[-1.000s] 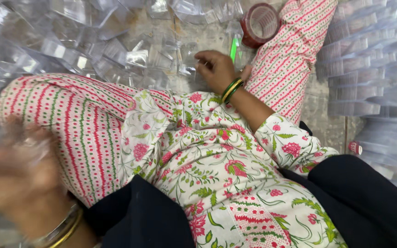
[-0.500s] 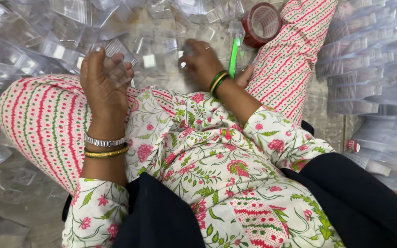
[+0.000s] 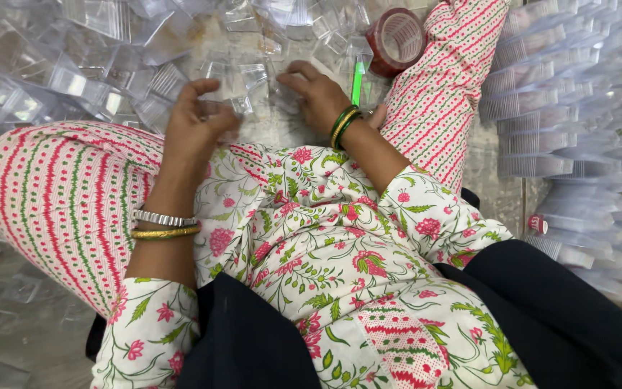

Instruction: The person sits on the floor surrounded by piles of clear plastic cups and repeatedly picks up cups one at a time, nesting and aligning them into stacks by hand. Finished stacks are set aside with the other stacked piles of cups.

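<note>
Nearest the camera lies a floral tunic (image 3: 325, 245) over striped trousers (image 3: 59, 194), the knees folded outward. Just beyond the lap, the left hand (image 3: 194, 122) curls its fingers and thumb around a small clear plastic box (image 3: 233, 108), pinching it at the fingertips. The box is transparent, squarish and glinting, so its long axis and facing cannot be told. The right hand (image 3: 318, 94), palm down with fingers loosely bent, presses on another clear piece on the floor (image 3: 268, 133); whether it grips that piece cannot be told. Just beside the right wrist a green pen (image 3: 357, 81) lies pointing away. Beyond it stands a red tape roll (image 3: 396, 39). Loose clear boxes (image 3: 73, 65) cover the floor far left; nested stacks (image 3: 570, 108) lean at right.
</note>
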The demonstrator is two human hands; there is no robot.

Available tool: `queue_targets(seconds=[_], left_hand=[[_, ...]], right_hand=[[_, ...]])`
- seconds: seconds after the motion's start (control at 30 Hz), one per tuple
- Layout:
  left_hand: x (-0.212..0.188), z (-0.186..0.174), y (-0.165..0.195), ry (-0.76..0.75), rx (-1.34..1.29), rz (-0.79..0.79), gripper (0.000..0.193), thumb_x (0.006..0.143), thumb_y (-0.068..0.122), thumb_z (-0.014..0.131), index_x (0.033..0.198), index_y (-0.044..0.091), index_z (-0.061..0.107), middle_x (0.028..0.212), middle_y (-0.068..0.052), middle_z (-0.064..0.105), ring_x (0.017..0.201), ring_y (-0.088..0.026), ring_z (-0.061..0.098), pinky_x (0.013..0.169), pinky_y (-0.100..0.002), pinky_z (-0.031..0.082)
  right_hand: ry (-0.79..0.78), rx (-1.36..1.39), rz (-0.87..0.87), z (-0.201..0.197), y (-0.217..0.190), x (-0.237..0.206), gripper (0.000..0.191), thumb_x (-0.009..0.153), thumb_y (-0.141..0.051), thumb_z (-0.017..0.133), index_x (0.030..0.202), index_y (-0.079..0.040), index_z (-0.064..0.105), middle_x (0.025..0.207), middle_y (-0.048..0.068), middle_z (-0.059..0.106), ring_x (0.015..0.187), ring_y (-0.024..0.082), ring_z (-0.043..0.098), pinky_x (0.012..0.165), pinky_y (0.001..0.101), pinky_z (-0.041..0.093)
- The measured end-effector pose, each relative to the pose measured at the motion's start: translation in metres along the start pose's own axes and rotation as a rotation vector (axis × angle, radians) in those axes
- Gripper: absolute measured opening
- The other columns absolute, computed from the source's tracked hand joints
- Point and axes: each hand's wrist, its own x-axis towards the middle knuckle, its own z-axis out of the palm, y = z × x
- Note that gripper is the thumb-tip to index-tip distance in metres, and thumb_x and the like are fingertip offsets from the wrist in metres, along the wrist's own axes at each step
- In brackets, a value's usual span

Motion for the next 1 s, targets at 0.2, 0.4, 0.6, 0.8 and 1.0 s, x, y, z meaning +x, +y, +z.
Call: queue_targets(seconds=[0.2,0.4,0.6,0.8,1.0], left_hand=[[-0.001,0.006,0.007,-0.084,0.148,-0.075,0.074,0.075,0.009,0.086,0.139,0.001,0.052,0.108,-0.011,0.065,0.085,-0.018,0.067,0.069,-0.030,0.059],[-0.004,0.008,0.004,-0.105,0.365,-0.059,0.074,0.072,0.014,0.092,0.137,0.004,0.057,0.106,-0.010,0.066,0.095,-0.016,0.068,0.078,-0.030,0.060],[-0.007,0.017,0.008,-0.149,0.421,-0.021,0.094,0.065,0.004,0.089,0.149,0.012,0.046,0.100,-0.009,0.067,0.089,-0.017,0.068,0.073,-0.028,0.058],[-0.007,0.021,0.008,-0.308,0.126,-0.035,0.094,0.076,0.004,0.084,0.158,0.017,0.040,0.086,-0.005,0.069,0.076,-0.009,0.063,0.065,-0.025,0.052],[0.018,0.000,0.009,-0.017,0.053,0.126,0.036,0.096,0.015,0.080,0.129,0.011,0.068,0.088,0.002,0.064,0.072,-0.008,0.057,0.058,-0.025,0.048]], right_hand=[[0.068,0.268,0.266,-0.001,0.002,0.001,0.035,0.072,0.000,0.087,0.103,-0.008,0.073,0.106,0.008,0.063,0.080,0.019,0.066,0.072,0.0320,0.055],[0.143,0.482,0.225,0.007,0.002,-0.002,0.015,0.087,0.000,0.079,0.101,-0.003,0.075,0.098,0.006,0.072,0.083,0.014,0.067,0.074,0.0282,0.055],[-0.084,1.221,0.466,0.013,-0.022,-0.017,0.019,0.097,-0.012,0.072,0.110,0.002,0.071,0.086,0.007,0.075,0.069,0.013,0.071,0.064,0.0277,0.061],[-0.008,1.122,0.467,0.010,-0.044,-0.017,0.021,0.098,-0.012,0.070,0.114,0.002,0.072,0.087,0.004,0.076,0.068,0.010,0.069,0.062,0.0246,0.058],[-0.042,1.024,0.298,0.007,-0.055,0.031,0.023,0.106,-0.018,0.061,0.119,-0.004,0.073,0.090,0.000,0.074,0.068,0.006,0.064,0.063,0.0229,0.054]])
